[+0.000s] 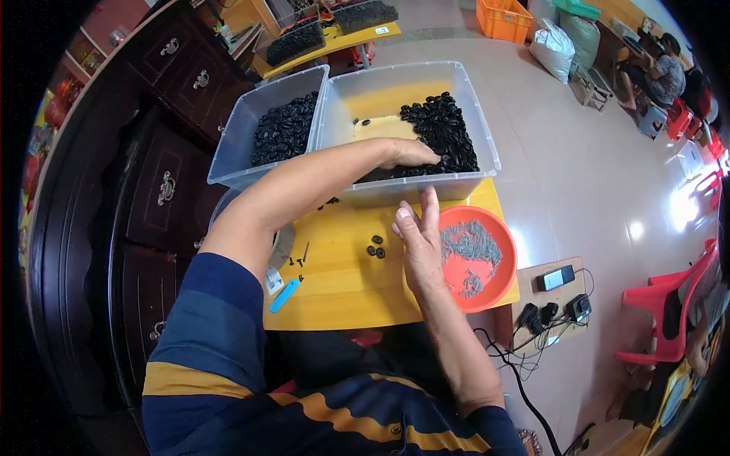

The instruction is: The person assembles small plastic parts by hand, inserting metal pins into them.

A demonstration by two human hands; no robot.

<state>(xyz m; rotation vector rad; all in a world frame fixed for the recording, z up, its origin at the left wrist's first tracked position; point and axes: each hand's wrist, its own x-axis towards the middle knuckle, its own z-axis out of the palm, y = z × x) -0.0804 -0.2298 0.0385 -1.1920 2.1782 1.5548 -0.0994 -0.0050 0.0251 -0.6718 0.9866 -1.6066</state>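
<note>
Head view is looking down at a yellow desk (342, 285) where a person in a navy and yellow striped top is working. Left hand (411, 154) is reaching across into the nearer clear plastic bin (471, 99), its fingers (427, 158) curled together and pressing down into the heap of small black parts (445, 129) that is filling the bin's right side; whether they are gripping any part underneath cannot be told. Right hand (418, 243) is hovering just below that bin's front wall, its fingers (430, 209) stretched out and slightly apart, holding nothing that is showing. Just to the right of these fingers an orange round tray (498, 228) is sitting at the desk's edge, carrying a pile of thin grey metal pins (470, 247). Just to their left, a few loose black parts (376, 247) are lying on the desk, apart from the hand. Farther left, near the left forearm, a small blue tool (285, 296) and a white tag are lying by a few dark screws. Beyond the left fingers and to their left, a second clear bin (236, 129) is standing against the first, also holding black parts. On the floor to the right of the desk, a power strip (551, 311) with plugs and black cables is lying beside red plastic chairs (673, 304).
</note>
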